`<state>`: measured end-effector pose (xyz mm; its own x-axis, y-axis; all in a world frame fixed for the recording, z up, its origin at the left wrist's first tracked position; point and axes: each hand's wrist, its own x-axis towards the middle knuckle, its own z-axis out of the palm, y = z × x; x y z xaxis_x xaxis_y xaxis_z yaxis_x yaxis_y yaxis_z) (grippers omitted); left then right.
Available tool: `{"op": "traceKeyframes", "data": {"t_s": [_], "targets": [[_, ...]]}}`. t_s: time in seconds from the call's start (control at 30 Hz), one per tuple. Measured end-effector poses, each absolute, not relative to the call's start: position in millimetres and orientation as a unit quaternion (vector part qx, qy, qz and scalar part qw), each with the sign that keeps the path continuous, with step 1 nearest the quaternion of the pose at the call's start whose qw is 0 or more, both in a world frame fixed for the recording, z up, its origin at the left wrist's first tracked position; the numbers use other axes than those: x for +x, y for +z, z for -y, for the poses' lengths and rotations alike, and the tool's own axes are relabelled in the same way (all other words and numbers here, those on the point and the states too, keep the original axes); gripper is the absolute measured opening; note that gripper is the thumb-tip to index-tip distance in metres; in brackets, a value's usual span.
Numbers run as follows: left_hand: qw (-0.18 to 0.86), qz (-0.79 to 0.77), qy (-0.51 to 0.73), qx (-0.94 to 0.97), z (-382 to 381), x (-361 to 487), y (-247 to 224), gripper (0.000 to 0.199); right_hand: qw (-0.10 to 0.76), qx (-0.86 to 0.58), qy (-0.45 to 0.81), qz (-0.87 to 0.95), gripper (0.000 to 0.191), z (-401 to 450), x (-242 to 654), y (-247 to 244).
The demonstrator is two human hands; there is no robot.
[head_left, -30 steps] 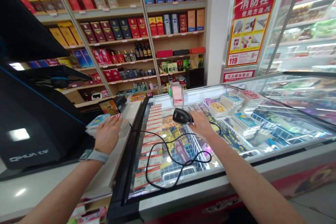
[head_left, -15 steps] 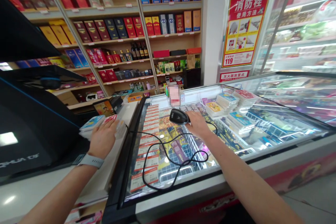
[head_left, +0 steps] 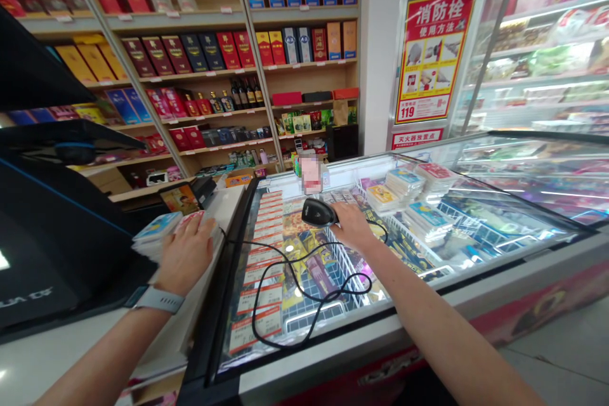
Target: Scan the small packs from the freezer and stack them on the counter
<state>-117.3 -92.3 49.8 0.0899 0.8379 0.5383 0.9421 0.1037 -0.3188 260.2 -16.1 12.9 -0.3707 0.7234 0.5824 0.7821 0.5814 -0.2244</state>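
Observation:
My right hand [head_left: 353, 226] is wrapped around the handle of a black barcode scanner [head_left: 318, 212], held above the glass top of a chest freezer. The scanner's black cable [head_left: 276, 263] lies looped over the glass. On the white counter at left, my left hand [head_left: 188, 254] lies over a stack of plastic-wrapped packs with red labels [head_left: 202, 218]; its fingers are stretched out and its thumb is hidden. Against it stands a similar stack with blue labels [head_left: 159, 228]. More wrapped packs [head_left: 431, 222] are piled on the freezer glass to the right.
The chest freezer [head_left: 333, 346] fills the middle and right, with price labels [head_left: 266, 247] along its left side. A black checkout machine [head_left: 52, 222] stands at left. Behind are shelves of boxed bottles [head_left: 202, 54]. A blurred-out pink object [head_left: 310, 174] is at the freezer's far edge.
The whole view has shifted slightly, so most things sit a little further left. My left hand stays on the packs, and my right hand keeps the scanner over the glass.

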Motion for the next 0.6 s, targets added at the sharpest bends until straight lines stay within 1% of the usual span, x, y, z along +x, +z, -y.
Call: {"op": "traceKeyframes", "data": {"t_s": [0.37, 0.6], "targets": [[0.300, 0.636, -0.099, -0.704, 87.1, -77.6, 44.1, 0.046, 0.323, -0.460, -0.043, 0.826, 0.035, 17.5, 259.9, 14.4], [0.273, 0.594, -0.141, -0.744, 80.9, -57.2, 37.7, 0.045, 0.323, -0.461, -0.049, 0.825, 0.032, 18.6, 259.7, 15.0]]}}
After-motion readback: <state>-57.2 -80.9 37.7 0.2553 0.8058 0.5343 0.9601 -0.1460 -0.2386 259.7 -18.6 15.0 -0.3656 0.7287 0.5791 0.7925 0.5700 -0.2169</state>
